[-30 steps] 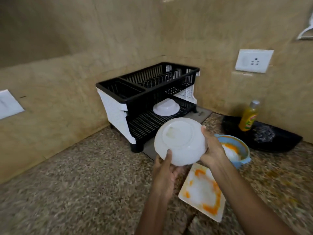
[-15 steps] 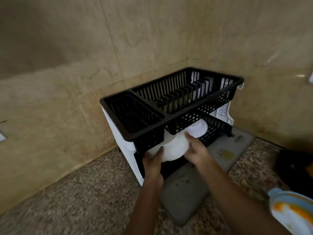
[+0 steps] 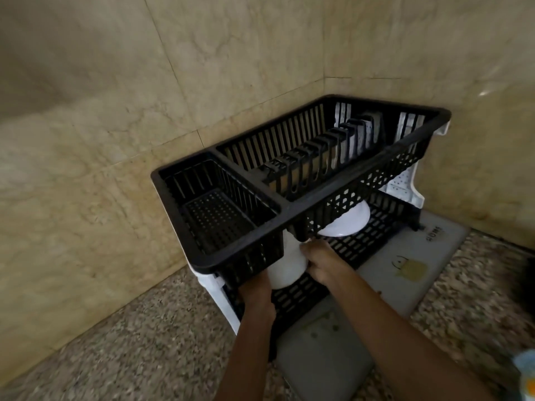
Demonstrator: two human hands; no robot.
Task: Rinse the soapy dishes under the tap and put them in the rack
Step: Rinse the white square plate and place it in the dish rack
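Head view looks down on a black two-tier dish rack [image 3: 289, 204] standing in the corner of a speckled tabletop [image 3: 139, 342], on a grey mat [image 3: 405, 270]. Both hands reach under the upper tier and hold a white bowl [image 3: 285, 267] on the lower shelf. The left hand [image 3: 254, 293] holds its near left edge; its fingers are hidden under the rack, so its grip cannot be told. The right hand [image 3: 321, 261] curls its grip over the bowl's right side. A second white bowl [image 3: 346, 222] sits farther back on the same shelf, just beyond the right hand.
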